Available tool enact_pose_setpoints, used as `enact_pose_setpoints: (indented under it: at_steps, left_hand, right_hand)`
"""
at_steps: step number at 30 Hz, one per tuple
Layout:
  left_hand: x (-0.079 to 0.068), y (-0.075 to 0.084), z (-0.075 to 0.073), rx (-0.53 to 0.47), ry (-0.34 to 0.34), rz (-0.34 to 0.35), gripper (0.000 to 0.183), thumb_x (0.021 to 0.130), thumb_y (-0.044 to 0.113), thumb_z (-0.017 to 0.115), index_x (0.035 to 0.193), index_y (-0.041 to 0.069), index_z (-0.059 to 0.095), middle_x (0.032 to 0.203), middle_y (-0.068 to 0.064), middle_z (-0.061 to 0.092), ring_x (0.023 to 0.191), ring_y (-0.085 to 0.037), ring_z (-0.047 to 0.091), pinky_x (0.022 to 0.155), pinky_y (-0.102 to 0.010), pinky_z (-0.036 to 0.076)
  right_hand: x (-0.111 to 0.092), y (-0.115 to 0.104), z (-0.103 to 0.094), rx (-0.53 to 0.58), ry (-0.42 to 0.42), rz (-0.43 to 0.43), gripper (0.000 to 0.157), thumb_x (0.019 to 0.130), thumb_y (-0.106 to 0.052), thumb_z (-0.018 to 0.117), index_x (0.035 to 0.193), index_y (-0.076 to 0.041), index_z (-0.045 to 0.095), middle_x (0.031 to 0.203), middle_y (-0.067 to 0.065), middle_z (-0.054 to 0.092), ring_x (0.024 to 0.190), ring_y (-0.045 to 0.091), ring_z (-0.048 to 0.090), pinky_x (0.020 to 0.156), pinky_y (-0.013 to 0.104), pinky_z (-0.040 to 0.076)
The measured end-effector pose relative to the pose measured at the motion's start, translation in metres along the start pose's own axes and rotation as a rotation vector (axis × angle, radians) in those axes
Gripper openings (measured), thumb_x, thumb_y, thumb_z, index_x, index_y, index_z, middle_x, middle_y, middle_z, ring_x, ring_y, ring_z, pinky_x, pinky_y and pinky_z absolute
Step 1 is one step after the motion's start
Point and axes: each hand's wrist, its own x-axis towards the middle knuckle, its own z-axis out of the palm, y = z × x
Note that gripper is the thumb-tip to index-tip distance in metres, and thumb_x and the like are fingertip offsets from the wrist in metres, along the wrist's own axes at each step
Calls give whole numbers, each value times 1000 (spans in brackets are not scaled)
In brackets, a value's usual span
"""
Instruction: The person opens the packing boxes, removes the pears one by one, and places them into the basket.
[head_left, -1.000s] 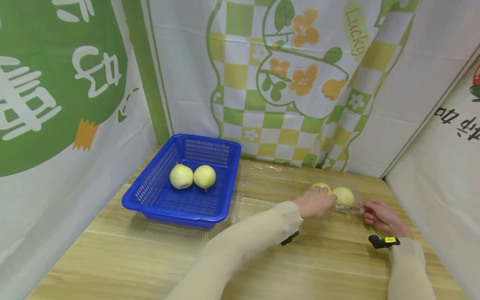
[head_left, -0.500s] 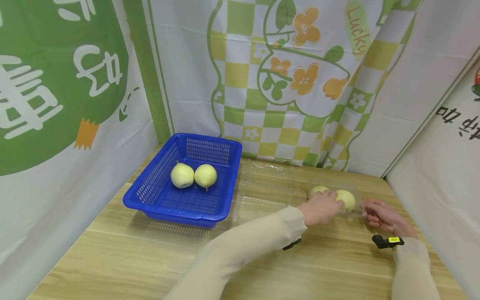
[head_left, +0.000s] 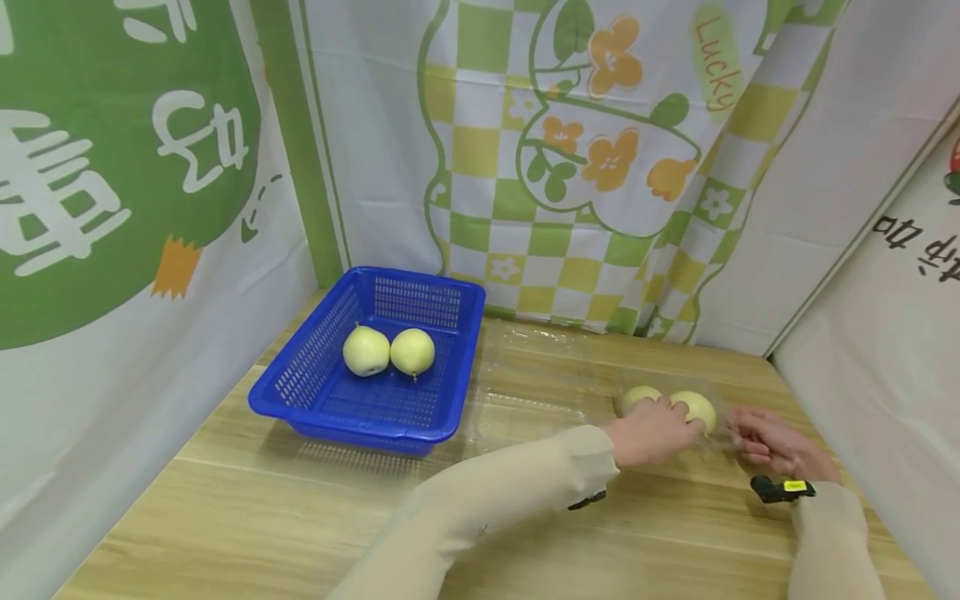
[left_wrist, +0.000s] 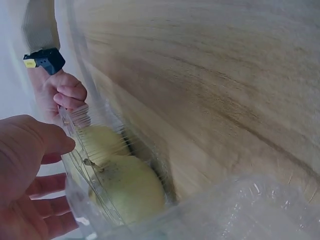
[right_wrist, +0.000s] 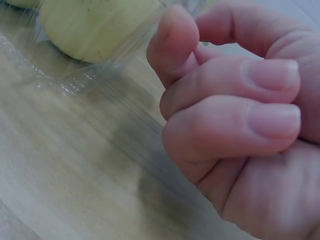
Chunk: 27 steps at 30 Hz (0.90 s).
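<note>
Two pale yellow pears (head_left: 693, 410) sit in a clear plastic container (head_left: 678, 383) on the right of the table. My left hand (head_left: 651, 432) grips the container's near side, its fingers in front of the pears. In the left wrist view, the thumb (left_wrist: 60, 140) lies at the rim, the other fingers against the clear wall, and a pear (left_wrist: 132, 187) shows its stem. My right hand (head_left: 772, 442) pinches the container's right corner between thumb and index finger. The right wrist view has its other fingers (right_wrist: 225, 120) curled in beside the clear plastic (right_wrist: 65, 85).
On the left stands a blue plastic basket (head_left: 300, 392) holding two more pears (head_left: 412, 352). Another stretch of clear plastic (head_left: 532, 336) lies between basket and container. Printed cloth curtains (head_left: 510, 225) hang behind and at both sides of the wooden table (head_left: 225, 517).
The container with its pears has shifted slightly toward the person and to the right. Both hands have moved along with it. The basket and its pears stay in place.
</note>
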Motion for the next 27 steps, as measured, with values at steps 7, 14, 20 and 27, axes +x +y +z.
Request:
enact_pose_setpoints:
  at_steps: [7, 14, 20, 27]
  left_hand:
    - [0, 11, 1, 114, 7, 3, 26, 98, 31, 39, 124, 29, 43, 112, 5, 50, 87, -12, 51, 62, -22, 49]
    - [1, 21, 3, 249, 42, 3, 32, 99, 31, 35, 130, 28, 41, 111, 2, 54, 89, -16, 56, 64, -28, 53]
    - [2, 26, 3, 302, 31, 13, 39, 96, 32, 41, 134, 26, 39, 115, 0, 56, 94, -19, 60, 68, -33, 55]
    - [0, 31, 3, 329, 69, 33, 33, 95, 29, 41, 127, 23, 47, 106, 3, 59, 85, -18, 60, 63, -33, 56]
  right_hand:
    - [-3, 2, -2, 19, -65, -15, 40, 103, -9, 18, 107, -8, 57, 76, -5, 61, 47, 7, 18, 42, 13, 32]
    - [-7, 5, -4, 83, -146, -29, 44, 100, 0, 13, 113, -8, 55, 82, -3, 62, 50, 6, 25, 46, 14, 38]
    - [-9, 5, -2, 75, -161, -21, 44, 100, 0, 14, 114, -9, 55, 80, -5, 61, 54, 3, 34, 47, 13, 41]
    - [-11, 7, 1, 109, -181, -12, 49, 100, 0, 10, 117, -7, 55, 83, -2, 63, 58, 2, 44, 48, 15, 37]
